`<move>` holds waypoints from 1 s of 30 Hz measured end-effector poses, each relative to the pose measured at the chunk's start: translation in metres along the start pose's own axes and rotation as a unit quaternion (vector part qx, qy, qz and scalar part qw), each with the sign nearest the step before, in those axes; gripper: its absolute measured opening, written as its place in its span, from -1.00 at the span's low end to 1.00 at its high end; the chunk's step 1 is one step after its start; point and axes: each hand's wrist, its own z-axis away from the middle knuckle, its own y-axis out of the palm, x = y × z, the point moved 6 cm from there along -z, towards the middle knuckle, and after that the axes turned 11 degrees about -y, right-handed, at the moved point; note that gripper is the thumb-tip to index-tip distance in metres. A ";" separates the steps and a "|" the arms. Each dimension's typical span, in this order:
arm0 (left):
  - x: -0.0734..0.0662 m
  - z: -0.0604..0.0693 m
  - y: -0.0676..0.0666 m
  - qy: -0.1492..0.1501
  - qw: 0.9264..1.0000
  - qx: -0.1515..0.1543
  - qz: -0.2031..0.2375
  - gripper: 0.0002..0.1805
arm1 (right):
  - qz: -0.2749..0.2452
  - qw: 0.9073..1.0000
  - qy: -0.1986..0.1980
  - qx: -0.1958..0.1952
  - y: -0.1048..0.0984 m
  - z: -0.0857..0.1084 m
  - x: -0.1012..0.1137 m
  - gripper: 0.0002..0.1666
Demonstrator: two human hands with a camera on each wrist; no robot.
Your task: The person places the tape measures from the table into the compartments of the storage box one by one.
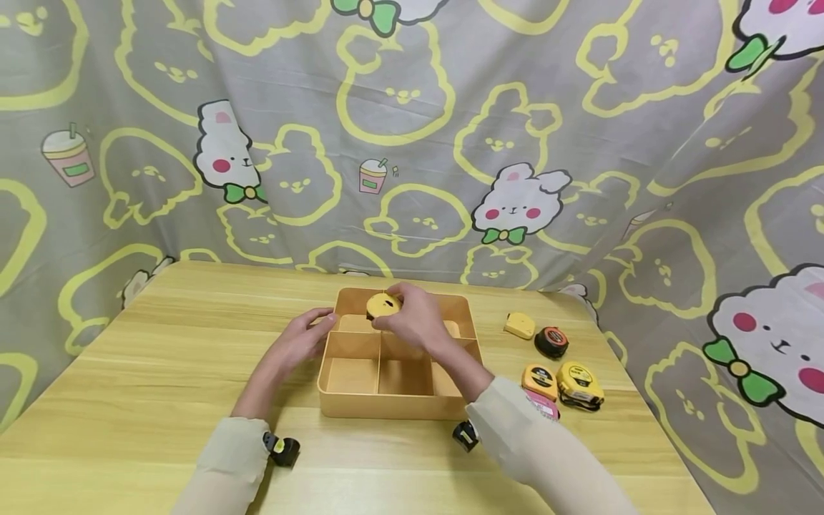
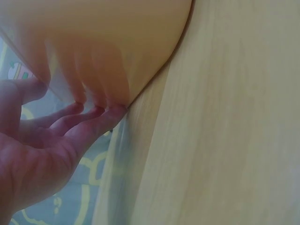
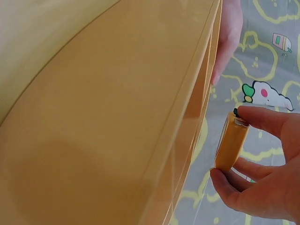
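A yellow tape measure (image 1: 383,305) is pinched between the thumb and fingers of my right hand (image 1: 418,315), above the back left part of a tan divided box (image 1: 393,408). In the right wrist view the tape measure (image 3: 231,143) is seen edge-on, beside the box's rim. My left hand (image 1: 302,337) is at the box's left side. Its fingertips touch the outer wall (image 2: 108,42) in the left wrist view, with the thumb near the rim. Dividers split the box into several compartments. My right hand and forearm hide part of its right side.
Right of the box lie a small yellow tape measure (image 1: 520,325), a red and black one (image 1: 551,342), an orange one (image 1: 539,381) and a large yellow one (image 1: 579,385). A pink one (image 1: 543,405) is partly behind my right sleeve. A patterned curtain (image 1: 412,143) hangs behind the wooden table (image 1: 161,343).
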 end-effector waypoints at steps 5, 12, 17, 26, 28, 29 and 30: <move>0.001 0.001 -0.001 -0.005 1.000 -0.005 -0.007 -0.32 | -0.013 1.000 0.001 0.006 0.014 -0.006 0.007 -0.26; 0.000 0.000 -0.001 -0.006 1.000 -0.002 -0.009 -0.32 | -0.013 1.000 0.017 0.018 0.023 -0.011 0.011 -0.25; 0.000 0.000 -0.002 -0.009 1.000 -0.005 -0.010 -0.31 | 0.003 0.999 0.022 0.029 0.029 -0.018 0.013 -0.25; 0.000 0.001 -0.002 -0.006 1.000 0.002 -0.010 -0.30 | 0.038 0.998 0.031 0.043 0.037 -0.030 0.016 -0.24; 0.000 0.001 -0.002 -0.004 1.000 0.005 -0.009 -0.30 | 0.050 0.997 0.028 0.048 0.038 -0.032 0.016 -0.27; 0.000 0.001 -0.002 -0.004 1.000 0.005 -0.009 -0.30 | 0.051 0.997 0.027 0.050 0.039 -0.033 0.016 -0.28; -0.001 0.000 -0.002 -0.003 1.000 0.005 -0.009 -0.30 | 0.053 0.997 0.028 0.051 0.039 -0.034 0.015 -0.28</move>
